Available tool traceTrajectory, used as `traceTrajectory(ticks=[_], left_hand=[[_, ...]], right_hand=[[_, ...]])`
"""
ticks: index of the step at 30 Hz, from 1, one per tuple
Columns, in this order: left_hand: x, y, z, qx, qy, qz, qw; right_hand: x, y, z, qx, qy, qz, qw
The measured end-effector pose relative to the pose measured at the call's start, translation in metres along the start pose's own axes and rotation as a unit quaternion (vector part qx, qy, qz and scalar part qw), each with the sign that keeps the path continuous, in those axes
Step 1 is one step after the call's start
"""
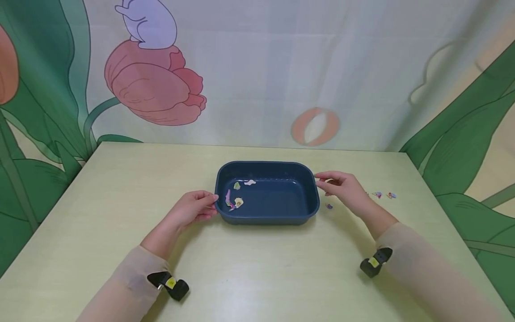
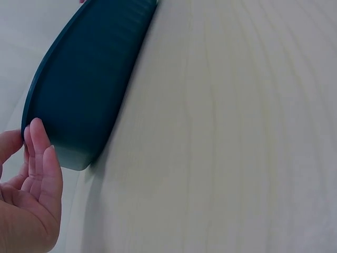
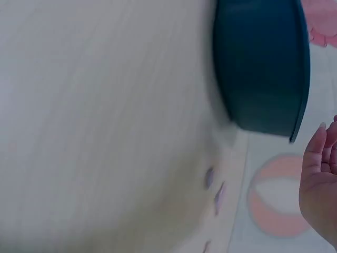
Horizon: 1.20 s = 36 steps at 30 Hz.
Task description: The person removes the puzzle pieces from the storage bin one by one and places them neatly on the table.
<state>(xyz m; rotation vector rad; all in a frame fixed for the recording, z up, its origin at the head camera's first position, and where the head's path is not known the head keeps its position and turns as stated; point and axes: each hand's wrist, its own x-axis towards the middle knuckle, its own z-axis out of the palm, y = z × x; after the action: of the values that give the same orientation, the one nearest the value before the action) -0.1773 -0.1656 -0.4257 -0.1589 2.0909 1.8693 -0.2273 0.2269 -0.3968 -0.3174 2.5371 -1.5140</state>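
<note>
A dark blue rectangular tray (image 1: 267,220) stands on the table, with several small coloured paper pieces (image 1: 238,202) inside at its left. The left hand (image 1: 192,209) pinches the tray's left rim between thumb and fingers; the left wrist view shows this hand (image 2: 31,195) at the end of the tray (image 2: 84,79). At the right end, the right hand (image 1: 342,188) has its fingertips at the rim, fingers slightly bent. In the right wrist view that hand (image 3: 321,179) appears beside the tray (image 3: 263,68), and whether it touches is hard to tell.
Right of the tray lie more small pieces: a purple one (image 1: 329,206) near its corner and others (image 1: 391,195) farther right, beyond the right hand. A patterned curtain (image 1: 249,80) hangs behind the table's back edge.
</note>
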Motion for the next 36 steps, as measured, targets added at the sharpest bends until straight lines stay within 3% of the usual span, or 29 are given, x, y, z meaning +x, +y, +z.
traceTrajectory(ticks=[8,17,36], left_hand=[[0.002,-0.001,0.001,0.000,-0.003,-0.001,1.0000],[0.003,-0.002,-0.002,0.001,-0.008,0.003,1.0000],[0.000,0.002,-0.003,-0.011,-0.018,-0.010,0.9997]], right_hand=[[0.015,-0.026,0.029,0.037,-0.033,-0.042,0.9979],[0.037,-0.038,0.058,0.052,-0.054,-0.059,0.9954],[0.070,-0.057,0.095,0.050,-0.086,-0.069,0.9926]])
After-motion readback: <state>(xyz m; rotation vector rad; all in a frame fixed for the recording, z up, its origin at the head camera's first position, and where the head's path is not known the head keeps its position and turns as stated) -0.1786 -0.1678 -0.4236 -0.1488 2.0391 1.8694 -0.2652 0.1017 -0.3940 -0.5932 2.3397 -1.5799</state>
